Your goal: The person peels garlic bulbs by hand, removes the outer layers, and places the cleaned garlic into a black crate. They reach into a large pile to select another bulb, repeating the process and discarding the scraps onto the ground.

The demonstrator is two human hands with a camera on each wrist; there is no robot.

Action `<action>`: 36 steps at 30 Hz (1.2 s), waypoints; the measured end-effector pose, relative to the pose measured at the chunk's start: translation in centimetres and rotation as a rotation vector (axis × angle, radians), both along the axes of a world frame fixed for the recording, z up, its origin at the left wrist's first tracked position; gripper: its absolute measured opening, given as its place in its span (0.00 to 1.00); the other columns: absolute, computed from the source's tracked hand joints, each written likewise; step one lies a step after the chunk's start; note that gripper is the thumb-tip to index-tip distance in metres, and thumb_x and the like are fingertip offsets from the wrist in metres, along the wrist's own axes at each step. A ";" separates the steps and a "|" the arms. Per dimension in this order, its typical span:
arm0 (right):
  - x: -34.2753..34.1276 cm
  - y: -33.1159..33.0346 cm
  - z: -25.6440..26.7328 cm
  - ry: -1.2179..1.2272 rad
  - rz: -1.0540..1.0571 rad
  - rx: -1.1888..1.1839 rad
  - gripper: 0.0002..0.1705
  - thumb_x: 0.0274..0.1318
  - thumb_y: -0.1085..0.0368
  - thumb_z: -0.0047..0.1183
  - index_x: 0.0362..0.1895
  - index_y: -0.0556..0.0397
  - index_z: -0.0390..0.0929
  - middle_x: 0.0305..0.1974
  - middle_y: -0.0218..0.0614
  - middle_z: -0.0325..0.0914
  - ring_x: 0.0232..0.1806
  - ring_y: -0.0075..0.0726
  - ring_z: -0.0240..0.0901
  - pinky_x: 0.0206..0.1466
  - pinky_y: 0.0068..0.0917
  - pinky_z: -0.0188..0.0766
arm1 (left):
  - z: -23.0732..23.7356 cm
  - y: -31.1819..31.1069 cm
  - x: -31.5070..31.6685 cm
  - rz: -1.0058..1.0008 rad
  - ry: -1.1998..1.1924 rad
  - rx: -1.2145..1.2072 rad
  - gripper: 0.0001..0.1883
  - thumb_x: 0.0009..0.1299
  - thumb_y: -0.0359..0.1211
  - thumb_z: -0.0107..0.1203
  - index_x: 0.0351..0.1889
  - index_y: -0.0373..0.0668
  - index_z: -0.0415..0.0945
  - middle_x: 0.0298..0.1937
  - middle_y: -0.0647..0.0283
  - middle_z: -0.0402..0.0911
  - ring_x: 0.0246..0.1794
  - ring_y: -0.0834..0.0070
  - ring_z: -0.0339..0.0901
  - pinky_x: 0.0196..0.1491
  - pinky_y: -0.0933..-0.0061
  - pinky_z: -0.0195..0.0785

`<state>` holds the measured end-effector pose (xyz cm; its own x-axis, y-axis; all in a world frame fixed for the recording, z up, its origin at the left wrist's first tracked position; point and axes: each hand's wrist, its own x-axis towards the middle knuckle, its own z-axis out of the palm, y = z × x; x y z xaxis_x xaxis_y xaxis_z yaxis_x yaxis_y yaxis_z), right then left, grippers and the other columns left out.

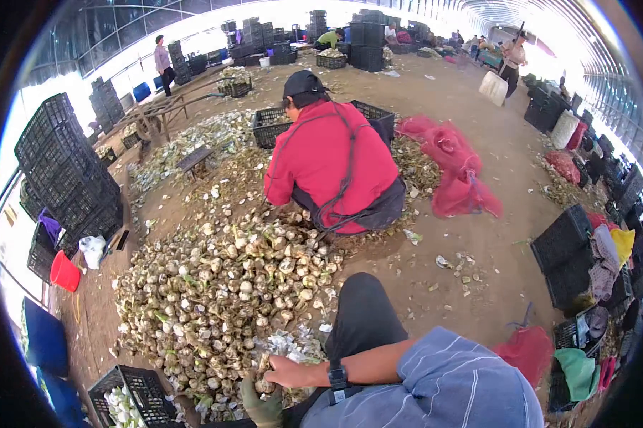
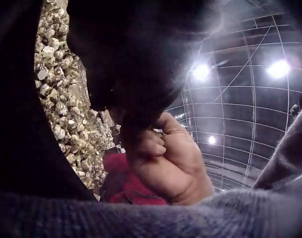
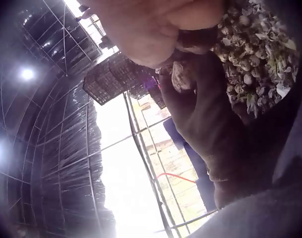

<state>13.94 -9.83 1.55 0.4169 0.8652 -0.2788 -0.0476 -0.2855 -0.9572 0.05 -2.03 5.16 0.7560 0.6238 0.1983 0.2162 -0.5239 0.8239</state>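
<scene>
The gloved left hand (image 1: 262, 408) holds a garlic bulb (image 1: 266, 386) at the lower edge of the heap. Close against it is the bare right hand (image 1: 287, 372), with a dark band on its wrist. In the right wrist view, the gloved fingers of the left hand (image 3: 205, 109) curl round the pale bulb (image 3: 181, 77). Above them the right hand (image 3: 146, 27) has curled fingers round a small dark object (image 3: 198, 37), too shadowed to identify. The left wrist view shows the right hand (image 2: 173, 166) with bent fingers; the left hand there is mostly dark.
A large garlic heap (image 1: 214, 285) lies in front. A black crate (image 1: 132, 396) with white bulbs stands at lower left. A person in a red jacket (image 1: 336, 164) sits beyond the heap, near red net bags (image 1: 450, 164). Stacked crates (image 1: 68, 167) stand left.
</scene>
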 end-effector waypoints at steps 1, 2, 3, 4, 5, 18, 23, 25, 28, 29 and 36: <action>-0.1 -0.1 -0.3 0.032 0.020 -0.014 0.20 0.63 0.52 0.50 0.30 0.48 0.55 0.26 0.32 0.49 0.25 0.30 0.46 0.29 0.48 0.49 | 0.4 -0.5 0.3 0.001 -0.013 0.038 0.37 0.51 0.30 0.72 0.61 0.35 0.69 0.56 0.49 0.75 0.59 0.57 0.72 0.62 0.59 0.64; -0.3 0.3 -1.0 0.061 0.030 -0.028 0.19 0.64 0.53 0.49 0.30 0.47 0.55 0.25 0.32 0.48 0.25 0.31 0.45 0.29 0.48 0.49 | -0.7 0.2 0.2 -0.030 -0.025 0.134 0.39 0.50 0.31 0.73 0.61 0.35 0.69 0.57 0.48 0.74 0.61 0.54 0.69 0.64 0.55 0.61; -0.1 0.4 -1.7 0.088 0.033 -0.043 0.19 0.66 0.53 0.47 0.29 0.47 0.55 0.25 0.31 0.47 0.24 0.31 0.44 0.28 0.47 0.49 | -1.8 0.4 0.2 -0.065 -0.050 0.271 0.34 0.54 0.31 0.70 0.59 0.33 0.69 0.52 0.52 0.76 0.53 0.58 0.75 0.57 0.61 0.69; 0.0 0.3 -1.3 0.100 0.048 -0.047 0.16 0.69 0.54 0.44 0.31 0.43 0.54 0.26 0.31 0.45 0.24 0.31 0.41 0.30 0.49 0.48 | 0.7 -0.5 0.6 -0.099 -0.092 0.096 0.28 0.61 0.34 0.66 0.59 0.35 0.71 0.52 0.54 0.77 0.50 0.61 0.76 0.53 0.62 0.71; 0.2 0.3 -0.9 0.132 0.072 -0.074 0.16 0.69 0.53 0.44 0.33 0.43 0.55 0.27 0.32 0.46 0.25 0.33 0.42 0.33 0.50 0.48 | 2.8 -1.3 1.0 -0.130 -0.125 -0.076 0.24 0.69 0.37 0.62 0.59 0.37 0.72 0.53 0.56 0.78 0.48 0.64 0.77 0.49 0.64 0.72; 1.5 -1.2 0.0 -0.186 0.092 0.264 0.28 0.61 0.48 0.54 0.44 0.65 0.66 0.37 0.50 0.69 0.38 0.49 0.66 0.42 0.50 0.61 | -2.3 0.8 -1.8 -0.227 -0.224 -1.138 0.27 0.69 0.28 0.59 0.64 0.34 0.62 0.56 0.50 0.74 0.52 0.63 0.77 0.54 0.63 0.73; 1.9 -1.7 2.6 -0.261 0.154 0.098 0.31 0.62 0.46 0.55 0.43 0.67 0.67 0.33 0.53 0.68 0.32 0.47 0.64 0.37 0.50 0.60 | -4.6 1.0 -1.5 -0.140 -0.147 -0.954 0.25 0.70 0.30 0.60 0.62 0.36 0.64 0.53 0.52 0.76 0.50 0.63 0.77 0.54 0.63 0.73; 1.3 -1.3 2.0 -0.350 0.144 0.113 0.30 0.63 0.47 0.54 0.45 0.67 0.66 0.35 0.56 0.69 0.35 0.52 0.66 0.39 0.51 0.61 | -5.5 1.3 -1.5 -0.090 -0.134 -0.927 0.24 0.70 0.30 0.59 0.62 0.37 0.65 0.52 0.53 0.76 0.50 0.64 0.77 0.53 0.63 0.73; 0.3 -1.1 3.1 -0.308 0.040 0.326 0.26 0.64 0.52 0.53 0.51 0.63 0.67 0.44 0.57 0.70 0.44 0.60 0.68 0.48 0.50 0.65 | -2.8 0.7 -2.3 0.023 -0.346 -1.338 0.17 0.72 0.33 0.57 0.56 0.38 0.71 0.51 0.56 0.77 0.48 0.67 0.77 0.51 0.67 0.74; 0.7 -1.1 2.7 -0.338 0.177 0.304 0.26 0.63 0.53 0.53 0.54 0.62 0.66 0.46 0.56 0.71 0.47 0.61 0.67 0.50 0.50 0.65 | -2.4 0.6 -2.5 0.056 -0.393 -1.467 0.16 0.72 0.34 0.57 0.54 0.38 0.72 0.50 0.57 0.77 0.47 0.68 0.77 0.51 0.68 0.74; 2.4 -1.4 0.9 -0.524 0.468 0.558 0.23 0.57 0.61 0.57 0.54 0.59 0.71 0.48 0.51 0.72 0.50 0.61 0.69 0.51 0.53 0.65 | -5.5 0.0 -3.4 0.003 -0.225 -0.811 0.19 0.73 0.37 0.55 0.55 0.34 0.69 0.48 0.56 0.78 0.48 0.71 0.75 0.46 0.74 0.74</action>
